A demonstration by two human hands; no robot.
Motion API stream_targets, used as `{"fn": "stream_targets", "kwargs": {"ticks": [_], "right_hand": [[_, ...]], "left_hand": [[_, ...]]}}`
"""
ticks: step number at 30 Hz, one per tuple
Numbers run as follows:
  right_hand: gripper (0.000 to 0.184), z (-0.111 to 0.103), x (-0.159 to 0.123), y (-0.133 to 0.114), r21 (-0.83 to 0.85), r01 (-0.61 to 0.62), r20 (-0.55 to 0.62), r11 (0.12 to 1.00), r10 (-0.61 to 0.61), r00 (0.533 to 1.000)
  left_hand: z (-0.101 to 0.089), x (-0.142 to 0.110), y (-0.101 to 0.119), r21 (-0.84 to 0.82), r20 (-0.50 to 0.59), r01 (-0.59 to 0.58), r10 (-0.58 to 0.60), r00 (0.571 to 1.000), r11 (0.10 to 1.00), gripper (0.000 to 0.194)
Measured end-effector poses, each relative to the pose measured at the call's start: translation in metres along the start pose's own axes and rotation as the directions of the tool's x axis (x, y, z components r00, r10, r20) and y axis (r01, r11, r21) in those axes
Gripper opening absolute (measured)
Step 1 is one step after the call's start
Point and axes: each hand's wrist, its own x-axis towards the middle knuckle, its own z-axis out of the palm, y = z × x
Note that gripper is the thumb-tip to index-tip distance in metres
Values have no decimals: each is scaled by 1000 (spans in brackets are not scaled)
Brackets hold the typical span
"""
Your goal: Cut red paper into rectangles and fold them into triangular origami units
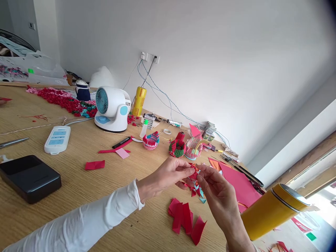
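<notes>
My left hand (168, 175) and my right hand (219, 194) meet above the wooden table (78, 182), fingertips pinched together on a small folded red paper piece (194, 170). A white sleeve covers my left forearm. Just below the hands lies a heap of red folded paper pieces (185, 218), with a few small blue and red folded bits (200, 191) beside it. Behind the hands stand modular origami models in red, green and pink (177, 146).
A yellow tin (273, 210) stands close to my right wrist. Pink and orange paper sheets (237, 182) lie at the right. Farther left are a white desk fan (111, 107), a power strip (57, 139), a black box (28, 177), a red paper scrap (95, 165) and a black pen (122, 141).
</notes>
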Motion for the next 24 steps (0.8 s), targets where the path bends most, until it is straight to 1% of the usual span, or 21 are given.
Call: {"fn": "stream_targets", "kwargs": {"ticks": [7,11,16,19,22,24], "right_hand": [[23,-4,2,1,74,-49,60,996,44,997],[22,-3,2,0,103,-24,76,994,16,997],[18,1,2,0,115,-6,86,993,-4,996],[18,1,1,-1,99,1,87,995,-10,996],[19,-1,0,-2,91,3,63,996,-9,998],[20,-2,0,-2,97,2,47,995,-6,999]], "left_hand": [[1,-2,2,3,-1,-8,8,1000,1000,32],[1,-2,3,22,13,3,-3,1000,1000,34],[3,0,1,103,-38,-76,81,996,992,41],[4,-2,3,110,-45,-101,106,993,989,43],[4,-4,6,68,-25,-78,80,997,995,44],[3,-6,7,36,7,-48,47,999,998,43]]}}
